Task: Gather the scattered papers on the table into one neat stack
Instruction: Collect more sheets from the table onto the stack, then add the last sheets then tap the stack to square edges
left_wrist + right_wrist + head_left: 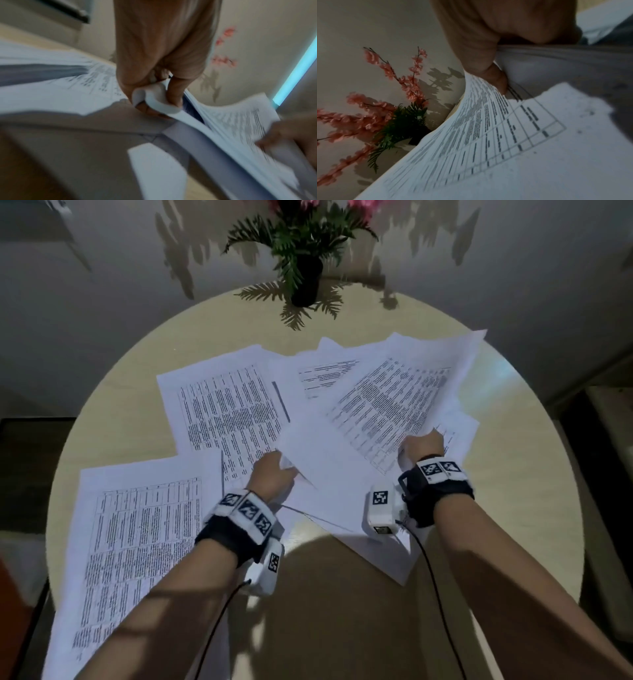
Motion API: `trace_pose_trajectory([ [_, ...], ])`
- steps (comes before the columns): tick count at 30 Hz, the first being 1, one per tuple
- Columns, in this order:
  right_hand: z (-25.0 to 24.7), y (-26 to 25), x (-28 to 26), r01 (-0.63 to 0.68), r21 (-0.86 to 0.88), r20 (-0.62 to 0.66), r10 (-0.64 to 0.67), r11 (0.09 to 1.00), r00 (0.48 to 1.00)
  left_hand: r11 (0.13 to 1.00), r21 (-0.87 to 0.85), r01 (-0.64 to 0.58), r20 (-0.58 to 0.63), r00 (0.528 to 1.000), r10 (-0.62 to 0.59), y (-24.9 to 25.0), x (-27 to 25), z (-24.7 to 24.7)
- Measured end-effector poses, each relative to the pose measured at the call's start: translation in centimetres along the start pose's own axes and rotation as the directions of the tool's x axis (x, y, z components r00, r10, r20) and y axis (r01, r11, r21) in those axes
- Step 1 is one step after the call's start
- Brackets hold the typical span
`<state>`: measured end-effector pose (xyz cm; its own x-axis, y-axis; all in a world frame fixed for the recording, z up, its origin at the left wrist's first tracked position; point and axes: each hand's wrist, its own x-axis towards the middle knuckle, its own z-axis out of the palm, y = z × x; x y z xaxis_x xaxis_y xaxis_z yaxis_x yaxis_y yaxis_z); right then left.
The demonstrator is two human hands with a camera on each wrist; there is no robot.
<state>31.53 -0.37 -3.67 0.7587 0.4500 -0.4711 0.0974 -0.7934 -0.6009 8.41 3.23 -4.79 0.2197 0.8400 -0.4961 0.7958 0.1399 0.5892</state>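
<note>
Several printed white sheets lie fanned across the round beige table (342, 594). My left hand (274, 474) pinches the curled corner of a raised bundle of sheets (387, 412), and the left wrist view shows the fingers (161, 86) folded round that paper corner (154, 100). My right hand (424, 445) grips the same bundle at its near right edge; its thumb (498, 79) presses on the top printed sheet (496, 135). One sheet (226, 405) lies flat at centre left. Another sheet (137, 542) lies at the near left, partly under my left forearm.
A dark vase with green fronds and pink flowers (305, 278) stands at the table's far edge, against the wall. Bare tabletop shows at the near middle between my forearms. Wrist camera cables hang from both wrists.
</note>
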Motion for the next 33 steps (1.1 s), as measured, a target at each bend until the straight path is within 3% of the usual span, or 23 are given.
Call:
trace_pose_trajectory([
  [3,-1.9,1.5,0.3,0.037,-0.126,0.078,-0.027,0.991,0.997,0.995,-0.084,0.050,0.052,0.998,-0.046,-2.6,-0.7,-1.3],
  [6,-3.9,3.3,0.1,0.114,-0.267,0.235,-0.050,0.957,0.971,0.989,-0.067,0.134,0.158,0.980,-0.122,-4.6,-1.2,-3.2],
  [9,-5.2,4.6,-0.7,0.181,-0.314,0.340,-0.068,0.932,0.938,0.971,-0.174,0.163,0.018,0.987,-0.163,-5.1,-0.7,-5.9],
  [12,-5.2,5.4,-0.7,0.217,-0.324,0.381,-0.084,0.921,0.921,0.925,-0.336,0.178,0.072,0.984,-0.163,-4.1,0.6,-6.8],
  [14,-4.8,5.9,-0.8,0.214,-0.244,0.329,-0.127,0.946,0.936,0.910,-0.380,0.165,0.061,0.986,-0.154,-2.8,1.2,-7.1],
  [16,-4.7,6.9,-0.7,0.171,-0.120,0.151,-0.153,0.978,0.977,0.943,-0.315,0.107,-0.043,0.991,-0.127,-2.0,2.6,-7.3],
  [18,-5.1,7.6,-0.9,0.016,-0.087,-0.103,-0.025,0.996,0.994,0.986,-0.161,0.053,-0.126,0.989,-0.073,-1.7,3.3,-7.7],
  [20,-5.6,8.3,-1.5,-0.183,-0.097,-0.217,0.159,0.978,0.963,1.000,-0.027,0.001,-0.152,0.988,-0.006,-1.6,3.9,-7.4],
  [22,-5.4,8.8,-2.2,-0.260,-0.086,-0.216,0.237,0.962,0.947,0.990,0.138,-0.026,-0.080,0.996,0.037,-0.7,3.9,-6.8],
  [25,-3.8,8.5,-3.2,-0.226,-0.086,-0.159,0.211,0.970,0.964,0.955,0.293,-0.041,-0.021,0.999,0.049,0.0,3.2,-5.5],
  [29,-1.8,7.5,-4.1,-0.126,0.060,-0.017,0.127,0.990,0.992,0.976,0.216,-0.034,0.109,0.994,0.011,-0.3,-0.7,-2.4],
  [31,-1.7,7.3,-4.5,-0.083,0.145,0.038,0.078,0.986,0.996,0.987,0.158,-0.006,0.259,0.965,-0.035,-1.1,-2.6,-1.2],
  [33,-2.1,7.5,-4.6,-0.026,0.125,0.083,0.016,0.992,0.996,0.998,0.057,0.010,0.383,0.923,-0.031,-1.9,-3.6,-0.8],
])
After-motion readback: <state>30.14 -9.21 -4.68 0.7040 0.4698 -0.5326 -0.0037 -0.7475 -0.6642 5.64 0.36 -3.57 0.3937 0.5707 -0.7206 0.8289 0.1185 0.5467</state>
